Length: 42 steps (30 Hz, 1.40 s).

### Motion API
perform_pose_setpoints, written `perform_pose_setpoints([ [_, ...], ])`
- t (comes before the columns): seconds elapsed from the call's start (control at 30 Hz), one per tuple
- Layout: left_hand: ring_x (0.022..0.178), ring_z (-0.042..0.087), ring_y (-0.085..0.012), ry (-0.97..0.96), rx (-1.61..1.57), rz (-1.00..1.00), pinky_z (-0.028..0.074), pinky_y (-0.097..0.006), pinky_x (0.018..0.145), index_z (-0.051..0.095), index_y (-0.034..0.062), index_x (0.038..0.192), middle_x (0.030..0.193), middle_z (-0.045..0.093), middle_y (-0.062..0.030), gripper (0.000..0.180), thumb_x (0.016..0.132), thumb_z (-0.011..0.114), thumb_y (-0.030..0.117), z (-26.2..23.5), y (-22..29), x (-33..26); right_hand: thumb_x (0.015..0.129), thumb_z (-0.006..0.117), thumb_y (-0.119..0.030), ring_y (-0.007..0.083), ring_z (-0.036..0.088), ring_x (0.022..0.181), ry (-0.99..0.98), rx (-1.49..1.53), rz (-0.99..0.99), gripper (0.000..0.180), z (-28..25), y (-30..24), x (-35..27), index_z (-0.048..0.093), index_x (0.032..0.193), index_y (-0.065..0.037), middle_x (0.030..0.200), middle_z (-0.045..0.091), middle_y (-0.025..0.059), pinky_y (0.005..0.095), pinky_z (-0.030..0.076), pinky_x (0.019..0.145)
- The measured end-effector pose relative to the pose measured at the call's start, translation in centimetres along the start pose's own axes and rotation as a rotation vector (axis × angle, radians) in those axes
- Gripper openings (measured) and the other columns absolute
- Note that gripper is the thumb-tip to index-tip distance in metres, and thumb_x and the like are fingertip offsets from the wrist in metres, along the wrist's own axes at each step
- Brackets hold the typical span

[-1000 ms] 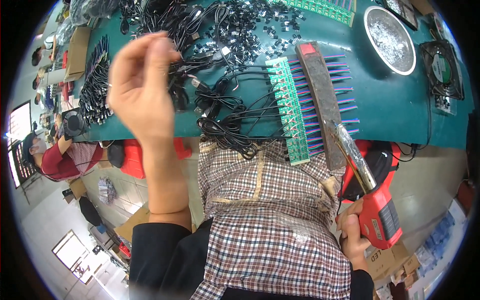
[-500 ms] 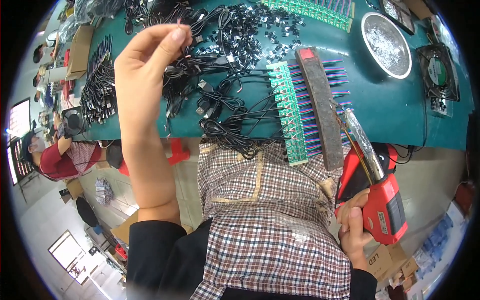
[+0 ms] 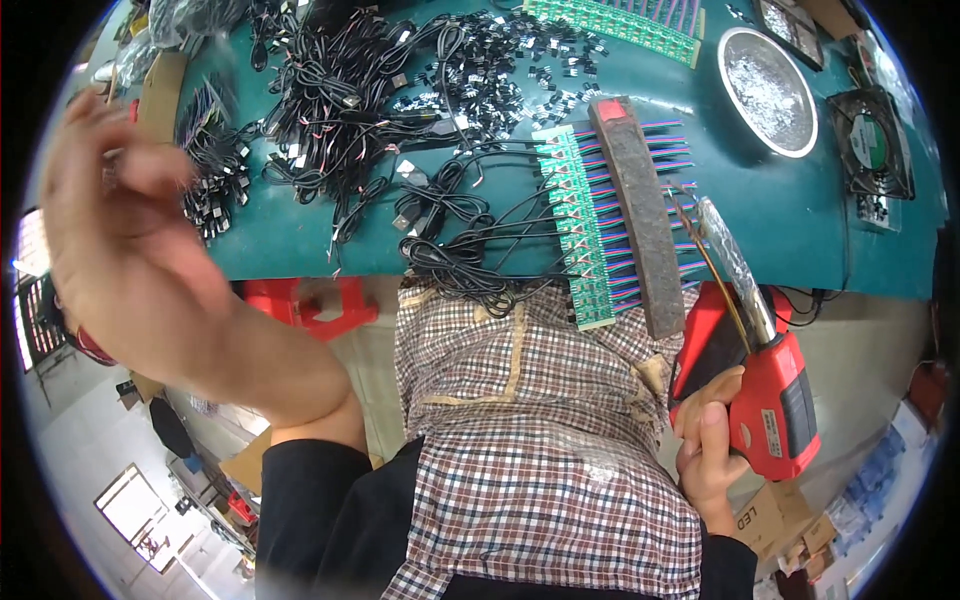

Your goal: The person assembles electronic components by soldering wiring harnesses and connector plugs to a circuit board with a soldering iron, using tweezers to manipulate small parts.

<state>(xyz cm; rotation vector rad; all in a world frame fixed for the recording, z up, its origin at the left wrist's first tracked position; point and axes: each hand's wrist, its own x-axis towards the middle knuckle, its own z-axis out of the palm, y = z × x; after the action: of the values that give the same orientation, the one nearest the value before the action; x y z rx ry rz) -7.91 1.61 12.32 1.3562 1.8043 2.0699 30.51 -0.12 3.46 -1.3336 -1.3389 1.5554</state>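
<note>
My right hand [image 3: 708, 440] is wrapped round the handle of a red and black soldering gun [image 3: 772, 415], its foil-wrapped barrel and thin brass tube pointing up and leftward. The tip is close to a brown metal bar [image 3: 640, 220], which lies across multicoloured wires [image 3: 610, 205] running from a green circuit board strip [image 3: 578, 235]. Black USB cables [image 3: 455, 255] lead off that strip's left side. Raised at the far left, my left hand [image 3: 130, 230] is smeared by motion; whether its fingers hold anything is hidden. Beyond it lies a bundle of cables [image 3: 215, 160].
A large heap of black cables [image 3: 330, 110] and many small black connectors [image 3: 490, 75] cover the back of the green table [image 3: 700, 110]. More circuit boards [image 3: 620, 25], a metal bowl [image 3: 768, 92] with silvery bits and a black fan [image 3: 872, 145] stand right. A red stool [image 3: 325, 315] is below.
My left hand has swung from above the cable heap out to the far left and nearer. The soldering gun in my right hand has shifted very slightly.
</note>
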Motion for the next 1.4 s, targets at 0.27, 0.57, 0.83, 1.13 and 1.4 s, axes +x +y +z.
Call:
perform_pose_setpoints([
  [0.27, 0.063, 0.051, -0.0070, -1.127, 0.022, -0.569, 0.040, -0.024, 0.055, 0.072, 0.0012, 0.097, 0.080, 0.060, -0.0039, 0.006, 0.093, 0.068, 0.005, 7.9, -0.2, -12.2, 0.094, 0.056, 0.002, 0.0171, 0.060, 0.082, -0.158, -0.117, -0.032, 0.037, 2.5, -0.8, 2.8, 0.043, 0.128, 0.002, 0.093, 0.054, 0.0088, 0.0354, 0.053, 0.079],
  [0.57, 0.060, 0.050, -0.0079, -1.120, 0.019, -0.553, 0.038, -0.025, 0.054, 0.070, 0.0011, 0.094, 0.077, 0.057, -0.0034, 0.004, 0.092, 0.070, 0.004, 8.4, -0.7, -13.6, 0.088, 0.060, 0.016, 0.0236, 0.065, 0.109, -0.325, -0.047, -0.139, 0.056, 4.2, -0.2, 4.2, 0.038, 0.137, 0.000, 0.111, 0.053, 0.0096, 0.0365, 0.056, 0.094],
  [0.83, 0.058, 0.053, -0.0107, -1.127, 0.091, -0.475, 0.040, -0.026, 0.052, 0.070, 0.0019, 0.093, 0.075, 0.060, -0.0049, 0.007, 0.087, 0.074, 0.004, 8.4, -0.4, -14.2, 0.088, 0.067, 0.008, 0.0160, 0.066, 0.095, -0.172, 0.010, 0.021, 0.032, 4.4, 0.0, 4.0, 0.052, 0.115, 0.001, 0.098, 0.066, 0.0088, 0.0304, 0.052, 0.082],
  [1.13, 0.068, 0.066, -0.0289, -1.084, 0.224, -0.238, 0.053, -0.038, 0.059, 0.065, 0.0045, 0.087, 0.079, 0.063, -0.0095, 0.013, 0.078, 0.074, 0.006, 8.0, 0.4, -14.5, 0.075, 0.076, 0.008, 0.0140, 0.057, 0.079, -0.127, -0.397, -0.252, 0.034, 4.0, -0.8, 4.2, 0.064, 0.105, -0.002, 0.091, 0.058, 0.0061, 0.0291, 0.047, 0.069],
  [1.4, 0.065, 0.064, -0.0216, -1.017, 0.273, -0.408, 0.046, -0.031, 0.053, 0.068, 0.0037, 0.085, 0.077, 0.065, -0.0073, 0.007, 0.080, 0.074, 0.003, 8.0, -0.2, -13.8, 0.077, 0.080, 0.004, 0.0150, 0.066, 0.078, -0.119, -0.401, -0.044, 0.048, 2.3, 1.7, 3.5, 0.053, 0.117, 0.000, 0.096, 0.065, 0.0074, 0.0290, 0.053, 0.070],
])
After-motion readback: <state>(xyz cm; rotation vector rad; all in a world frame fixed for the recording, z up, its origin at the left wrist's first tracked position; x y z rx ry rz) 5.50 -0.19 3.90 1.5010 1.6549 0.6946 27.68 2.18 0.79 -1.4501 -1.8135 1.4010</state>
